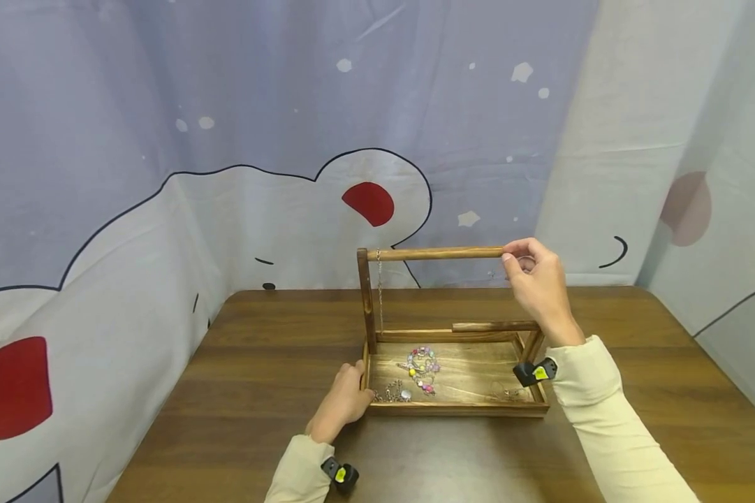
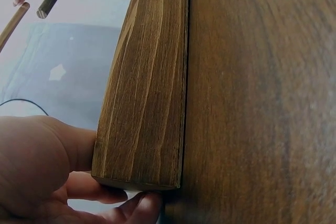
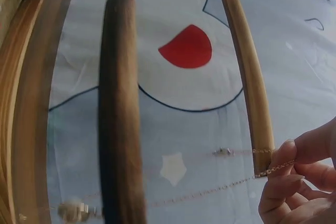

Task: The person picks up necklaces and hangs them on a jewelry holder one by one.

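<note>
A wooden jewelry stand (image 1: 455, 411) has a tray base, a tall upper rod (image 1: 440, 253) and a shorter lower rod (image 1: 493, 326). At the upper rod's free right end, my right hand (image 1: 543, 286) pinches a thin chain necklace (image 3: 236, 183) between thumb and fingers. In the right wrist view, the necklace loops over the rod's tip, with small ornaments along it. My left hand (image 1: 342, 399) grips the tray's front left corner; the left wrist view shows fingers around the end of its wooden wall (image 2: 142, 103). A silver chain (image 1: 380, 293) hangs near the upper rod's left end.
Inside the tray lie a colorful beaded bracelet (image 1: 412, 372), a silver chain with a round charm (image 1: 405, 395) and a fine chain (image 1: 509, 392) at the right front. Beneath is a brown wooden table (image 1: 276, 349). A printed curtain (image 1: 258, 105) hangs behind it.
</note>
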The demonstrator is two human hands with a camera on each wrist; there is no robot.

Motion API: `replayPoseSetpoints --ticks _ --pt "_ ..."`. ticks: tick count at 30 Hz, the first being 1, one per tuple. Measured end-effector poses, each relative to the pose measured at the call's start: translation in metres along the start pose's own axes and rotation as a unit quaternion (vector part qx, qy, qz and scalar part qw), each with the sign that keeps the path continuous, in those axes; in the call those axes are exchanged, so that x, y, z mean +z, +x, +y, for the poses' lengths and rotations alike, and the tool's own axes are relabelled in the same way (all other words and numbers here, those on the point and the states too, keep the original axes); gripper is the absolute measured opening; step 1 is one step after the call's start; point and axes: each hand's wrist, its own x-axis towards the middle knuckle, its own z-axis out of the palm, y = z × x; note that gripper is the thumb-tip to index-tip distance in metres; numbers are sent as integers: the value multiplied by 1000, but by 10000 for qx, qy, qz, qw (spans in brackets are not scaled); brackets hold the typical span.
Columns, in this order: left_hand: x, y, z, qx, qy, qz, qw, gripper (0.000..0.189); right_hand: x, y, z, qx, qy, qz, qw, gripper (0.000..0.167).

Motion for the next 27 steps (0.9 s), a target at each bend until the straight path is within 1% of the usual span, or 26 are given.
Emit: replayPoseSetpoints --ticks 5,9,13,19,24,27 --pt "-1 -1 0 -64 -38 -28 10000 64 -7 7 2 3 -240 199 9995 13" --pt "-2 -1 1 -22 -48 10 10000 63 -11 13 3 69 -567 342 9978 13" --pt "-3 -1 1 26 -10 61 10000 62 -12 19 4 72 -692 415 9967 13" --pt "-3 -2 1 24 3 32 10000 63 -12 27 1 -43 -835 400 9957 13" --pt "-2 -2 1 54 37 93 9999 62 -10 30 -4 -103 -846 256 9960 14" --pt "-1 -2 2 24 18 68 10000 62 -7 31 -7 -91 -849 192 9962 13"
